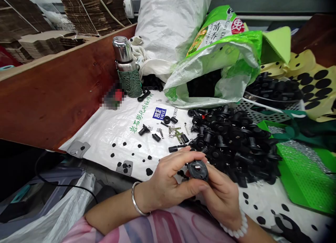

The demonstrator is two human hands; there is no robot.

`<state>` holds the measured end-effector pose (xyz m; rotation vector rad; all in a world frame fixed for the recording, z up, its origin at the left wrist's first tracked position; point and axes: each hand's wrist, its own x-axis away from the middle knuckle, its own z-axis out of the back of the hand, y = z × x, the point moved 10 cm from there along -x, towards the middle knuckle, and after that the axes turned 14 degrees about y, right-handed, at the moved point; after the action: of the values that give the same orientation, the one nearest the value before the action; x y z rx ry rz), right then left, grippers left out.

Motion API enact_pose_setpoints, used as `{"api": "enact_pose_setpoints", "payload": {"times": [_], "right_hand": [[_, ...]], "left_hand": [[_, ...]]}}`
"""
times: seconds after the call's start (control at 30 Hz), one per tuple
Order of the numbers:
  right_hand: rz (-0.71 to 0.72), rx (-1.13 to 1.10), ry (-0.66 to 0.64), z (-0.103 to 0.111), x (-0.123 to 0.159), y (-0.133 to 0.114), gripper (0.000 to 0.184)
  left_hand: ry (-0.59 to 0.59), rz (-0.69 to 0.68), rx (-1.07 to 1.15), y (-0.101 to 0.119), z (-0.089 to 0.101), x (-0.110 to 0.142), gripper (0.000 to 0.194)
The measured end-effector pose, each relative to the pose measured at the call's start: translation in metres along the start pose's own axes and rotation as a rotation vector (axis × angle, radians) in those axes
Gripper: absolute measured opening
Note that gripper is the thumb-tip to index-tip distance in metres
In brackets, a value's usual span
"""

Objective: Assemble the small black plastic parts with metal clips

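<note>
A round black plastic part (197,172) with a small shiny metal piece in its slotted face is held up between my two hands. My left hand (169,181) grips it by the rim, thumb below and index finger above. From the other side, my right hand (222,192) has its fingers closed around the same part; some of them are hidden behind it. Just beyond lies a big heap of similar black plastic parts (231,141). Left of the heap are loose pieces: a black cylinder (156,137), a black flanged part (144,130) and a brass-coloured metal strip (178,135).
A steel thermos (128,68) in a green knit sleeve stands by the wooden side board (65,85). Behind are a white sack (168,22) and a green-white bag (244,64). At right, a green tray (301,190) holds small metal bits near a white basket (262,111).
</note>
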<state>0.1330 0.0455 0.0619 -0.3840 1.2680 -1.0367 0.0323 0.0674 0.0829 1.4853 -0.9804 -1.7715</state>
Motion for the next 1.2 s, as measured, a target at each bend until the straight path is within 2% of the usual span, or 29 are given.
{"api": "enact_pose_setpoints", "payload": {"times": [0.17,0.33,0.47,0.63,0.8,1.03,1.13,1.2], "right_hand": [[0.128,0.042,0.046,0.005,0.0,-0.01,0.032],[0.258,-0.005,0.064,0.009,0.002,-0.021,0.043],[0.253,-0.009,0.045,0.007,0.0,-0.021,0.049],[0.249,0.0,0.037,0.005,-0.001,-0.02,0.05],[0.171,0.041,0.018,0.002,-0.002,-0.011,0.038],[0.065,-0.01,0.005,-0.002,-0.003,0.002,0.027],[-0.06,-0.141,-0.07,-0.004,-0.003,0.011,0.021],[-0.21,-0.269,-0.157,-0.011,0.0,0.02,0.017]], "left_hand": [[-0.092,-0.042,0.032,0.005,-0.004,0.002,0.054],[-0.16,-0.177,0.143,0.02,-0.007,0.001,0.051],[-0.158,-0.189,0.181,0.023,-0.007,-0.002,0.048],[-0.084,-0.147,0.14,0.018,-0.001,-0.007,0.038],[-0.049,-0.197,0.053,0.019,0.001,-0.01,0.032],[0.004,-0.171,0.024,0.007,0.002,-0.005,0.029],[-0.028,-0.159,0.043,0.004,-0.001,-0.002,0.031],[-0.05,-0.149,0.053,0.003,-0.003,-0.001,0.032]]}}
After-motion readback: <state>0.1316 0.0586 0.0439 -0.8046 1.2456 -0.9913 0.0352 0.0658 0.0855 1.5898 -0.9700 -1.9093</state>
